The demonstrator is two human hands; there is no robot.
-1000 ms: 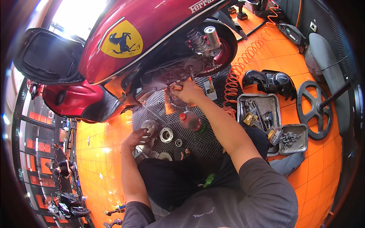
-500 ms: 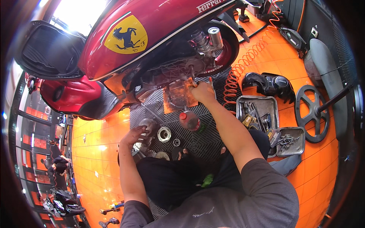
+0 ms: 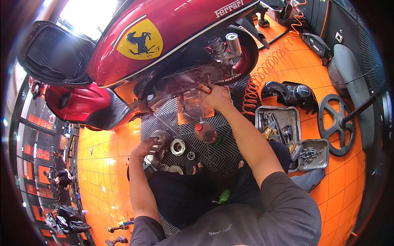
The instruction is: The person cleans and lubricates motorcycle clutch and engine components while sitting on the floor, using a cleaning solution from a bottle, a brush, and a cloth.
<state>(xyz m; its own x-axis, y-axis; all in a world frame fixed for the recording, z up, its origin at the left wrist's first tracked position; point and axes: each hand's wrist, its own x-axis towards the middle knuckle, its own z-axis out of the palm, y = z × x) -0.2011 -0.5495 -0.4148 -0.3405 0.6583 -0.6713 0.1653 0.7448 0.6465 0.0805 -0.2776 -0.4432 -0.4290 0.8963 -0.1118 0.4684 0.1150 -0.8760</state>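
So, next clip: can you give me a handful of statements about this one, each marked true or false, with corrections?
1. The left hand is at a rounded grey part. True.
2. The right hand reaches into the larger metal tray. False: it is close to the underside of the red scooter.
3. A ring-shaped metal part lies on the black mat. True.
4. The bottle has a blue cap. False: its cap is red.
5. The coiled hose is green. False: it is orange-red.
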